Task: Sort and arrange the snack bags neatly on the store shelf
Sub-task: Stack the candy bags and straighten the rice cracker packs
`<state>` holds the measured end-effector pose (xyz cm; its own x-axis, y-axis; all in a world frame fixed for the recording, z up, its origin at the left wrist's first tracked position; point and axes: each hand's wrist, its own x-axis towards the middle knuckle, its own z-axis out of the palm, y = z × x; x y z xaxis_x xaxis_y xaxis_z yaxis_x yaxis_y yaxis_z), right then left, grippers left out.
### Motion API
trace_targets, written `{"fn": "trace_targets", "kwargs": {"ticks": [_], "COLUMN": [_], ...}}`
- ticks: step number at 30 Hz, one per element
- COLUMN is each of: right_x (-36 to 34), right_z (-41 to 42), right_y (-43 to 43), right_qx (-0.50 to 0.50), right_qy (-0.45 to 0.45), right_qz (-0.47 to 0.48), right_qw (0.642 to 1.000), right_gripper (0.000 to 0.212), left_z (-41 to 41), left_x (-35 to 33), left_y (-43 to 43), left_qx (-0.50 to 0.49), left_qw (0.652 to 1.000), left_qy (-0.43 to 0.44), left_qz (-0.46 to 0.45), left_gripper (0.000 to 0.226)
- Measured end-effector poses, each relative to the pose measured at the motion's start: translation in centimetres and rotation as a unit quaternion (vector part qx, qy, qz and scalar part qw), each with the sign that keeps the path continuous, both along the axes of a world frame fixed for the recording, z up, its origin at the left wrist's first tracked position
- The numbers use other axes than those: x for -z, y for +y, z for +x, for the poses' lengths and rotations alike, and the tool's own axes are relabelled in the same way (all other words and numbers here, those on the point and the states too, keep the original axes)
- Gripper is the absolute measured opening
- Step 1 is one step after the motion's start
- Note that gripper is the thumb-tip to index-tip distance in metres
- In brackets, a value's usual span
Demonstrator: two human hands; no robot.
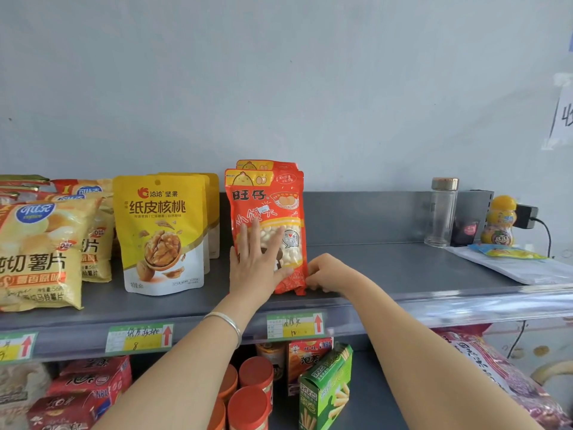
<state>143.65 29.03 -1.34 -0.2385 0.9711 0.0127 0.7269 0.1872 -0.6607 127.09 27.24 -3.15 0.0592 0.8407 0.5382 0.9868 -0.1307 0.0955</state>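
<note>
A red snack bag point(273, 193) stands upright on the grey shelf point(387, 265), with another red bag of the same kind just behind it. My left hand point(257, 259) presses flat against the front bag's lower half, fingers straight. My right hand point(325, 274) pinches the bag's bottom right corner with curled fingers. To the left stand yellow walnut bags point(161, 231) in a short row. Yellow potato chip bags point(40, 252) fill the far left of the shelf.
A clear bottle point(441, 212), a yellow jar point(499, 221), a plugged-in charger point(527, 216) and a white packet point(521, 268) sit at the shelf's right end. Price tags point(294, 325) line the shelf edge. Below are red cans point(251, 401), a green box point(325, 386) and red boxes point(83, 395).
</note>
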Motion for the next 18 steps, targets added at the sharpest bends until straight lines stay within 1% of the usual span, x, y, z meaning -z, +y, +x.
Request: {"fn": "trace_targets", "kwargs": {"ticks": [2, 5, 6, 9, 10, 12, 13, 16, 18], "right_x": [0.33, 0.60, 0.61, 0.55, 0.55, 0.59, 0.60, 0.63, 0.67], "right_z": [0.12, 0.34, 0.29, -0.04, -0.09, 0.02, 0.08, 0.03, -0.14], "right_y": [-0.18, -0.43, -0.38, -0.04, 0.01, -0.02, -0.11, -0.21, -0.27], "right_qx": [0.000, 0.000, 0.004, 0.017, 0.022, 0.036, 0.046, 0.069, 0.085], "right_qy": [0.003, 0.059, 0.059, -0.032, -0.043, -0.019, 0.004, 0.055, 0.089], "right_qz": [0.036, 0.037, 0.037, 0.051, 0.047, 0.031, 0.023, 0.019, 0.029], "right_qw": [0.999, 0.998, 0.998, 0.998, 0.998, 0.999, 0.999, 0.996, 0.992], "right_gripper": [0.012, 0.012, 0.012, 0.016, 0.013, 0.007, 0.008, 0.020, 0.025], "left_z": [-0.52, -1.02, -1.03, -0.82, -0.80, -0.91, -1.01, -1.22, -1.26], "left_x": [-0.04, -0.02, -0.01, 0.01, 0.05, 0.15, 0.19, 0.26, 0.35], "left_y": [0.06, 0.18, 0.17, -0.05, -0.18, -0.44, -0.53, -0.72, -0.80], "left_qx": [0.013, 0.025, 0.029, 0.039, 0.042, 0.049, 0.051, 0.052, 0.055], "left_qw": [1.000, 0.999, 0.999, 0.999, 0.999, 0.999, 0.999, 0.998, 0.995], "left_qy": [-0.007, -0.031, -0.031, 0.002, 0.009, 0.008, 0.008, 0.006, 0.014], "left_qz": [-0.016, -0.020, -0.019, -0.020, -0.021, -0.015, -0.004, 0.044, 0.077], "left_gripper": [0.089, 0.090, 0.090, 0.089, 0.087, 0.082, 0.078, 0.065, 0.060]}}
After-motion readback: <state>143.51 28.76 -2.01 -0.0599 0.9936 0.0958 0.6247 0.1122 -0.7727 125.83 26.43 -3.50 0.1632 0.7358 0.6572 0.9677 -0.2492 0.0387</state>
